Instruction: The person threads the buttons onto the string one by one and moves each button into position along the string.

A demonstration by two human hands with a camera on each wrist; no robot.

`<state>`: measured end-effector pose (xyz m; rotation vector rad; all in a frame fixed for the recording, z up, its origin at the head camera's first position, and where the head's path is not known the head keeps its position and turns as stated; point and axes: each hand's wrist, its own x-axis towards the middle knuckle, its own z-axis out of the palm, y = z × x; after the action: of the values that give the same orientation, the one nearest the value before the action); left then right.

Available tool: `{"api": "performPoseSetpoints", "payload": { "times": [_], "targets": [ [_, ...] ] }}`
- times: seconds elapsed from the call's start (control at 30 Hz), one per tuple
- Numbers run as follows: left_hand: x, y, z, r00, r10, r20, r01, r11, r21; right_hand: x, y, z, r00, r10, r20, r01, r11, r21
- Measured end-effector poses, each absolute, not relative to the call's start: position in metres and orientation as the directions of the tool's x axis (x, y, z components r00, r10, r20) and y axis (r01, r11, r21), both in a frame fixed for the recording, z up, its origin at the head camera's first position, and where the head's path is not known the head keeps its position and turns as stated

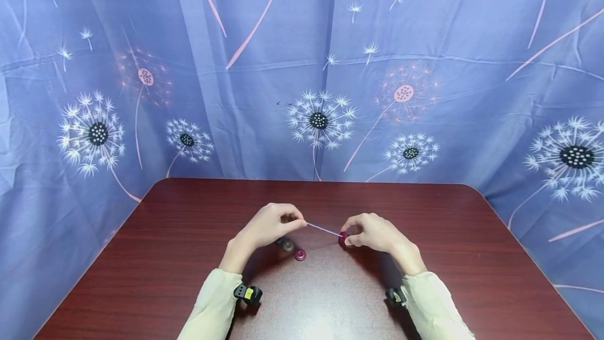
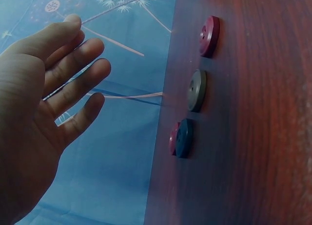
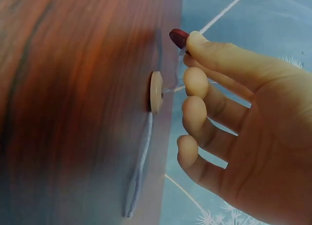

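Between thumb and forefinger, my left hand [image 1: 269,226] pinches one end of a pale string [image 1: 323,229]. That string runs taut across to a dark red button [image 3: 178,38], which my right hand [image 1: 377,233] pinches by its rim. Below the right hand, a tan button [image 3: 156,92] hangs on the same string close over the table, in the right wrist view. From it the string's tail [image 3: 139,169] trails down. The other fingers of both hands are loosely bent. Near my left hand lie a red button [image 2: 209,36] and a grey-brown button [image 2: 197,91].
Beyond those, a blue button [image 2: 184,139] overlaps another red button [image 2: 173,138] in the left wrist view. All rest on a dark red wooden table [image 1: 189,256]. A blue curtain [image 1: 255,135] with dandelion print stands behind the table's far edge.
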<state>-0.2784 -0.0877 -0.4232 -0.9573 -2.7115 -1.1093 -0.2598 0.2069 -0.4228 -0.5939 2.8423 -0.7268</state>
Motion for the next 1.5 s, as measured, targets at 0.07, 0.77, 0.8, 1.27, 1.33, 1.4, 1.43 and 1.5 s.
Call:
{"api": "performPoseSetpoints", "payload": {
  "times": [0.07, 0.77, 0.8, 1.27, 1.33, 1.4, 1.43, 1.5],
  "targets": [
    [-0.278, -0.088, -0.424, -0.806, 0.526, 0.273, 0.566, 0.548, 0.615, -0.26, 0.208, -0.423, -0.909, -0.413, -0.049, -0.339, 0.803, -0.49],
    [-0.277, -0.089, -0.426, -0.794, 0.509, 0.334, 0.596, 0.538, 0.596, -0.261, 0.215, -0.423, -0.902, -0.422, -0.096, -0.324, 0.805, -0.497],
    [-0.277, -0.089, -0.426, -0.788, 0.505, 0.352, 0.606, 0.532, 0.591, -0.261, 0.215, -0.423, -0.901, -0.422, -0.097, -0.323, 0.804, -0.499],
    [-0.28, -0.088, -0.424, -0.75, 0.487, 0.447, 0.659, 0.506, 0.557, -0.262, 0.217, -0.425, -0.901, -0.419, -0.11, -0.308, 0.797, -0.519],
    [-0.28, -0.088, -0.424, -0.748, 0.488, 0.45, 0.662, 0.503, 0.555, -0.261, 0.217, -0.426, -0.902, -0.416, -0.114, -0.3, 0.795, -0.527],
    [-0.28, -0.087, -0.424, -0.747, 0.488, 0.45, 0.663, 0.505, 0.552, -0.261, 0.218, -0.426, -0.902, -0.416, -0.117, -0.297, 0.792, -0.534],
    [-0.28, -0.087, -0.424, -0.746, 0.49, 0.451, 0.665, 0.508, 0.548, -0.261, 0.218, -0.426, -0.902, -0.417, -0.114, -0.299, 0.793, -0.532],
    [-0.28, -0.087, -0.423, -0.745, 0.492, 0.451, 0.666, 0.511, 0.544, -0.261, 0.218, -0.425, -0.902, -0.418, -0.11, -0.304, 0.795, -0.525]
  ]
}}
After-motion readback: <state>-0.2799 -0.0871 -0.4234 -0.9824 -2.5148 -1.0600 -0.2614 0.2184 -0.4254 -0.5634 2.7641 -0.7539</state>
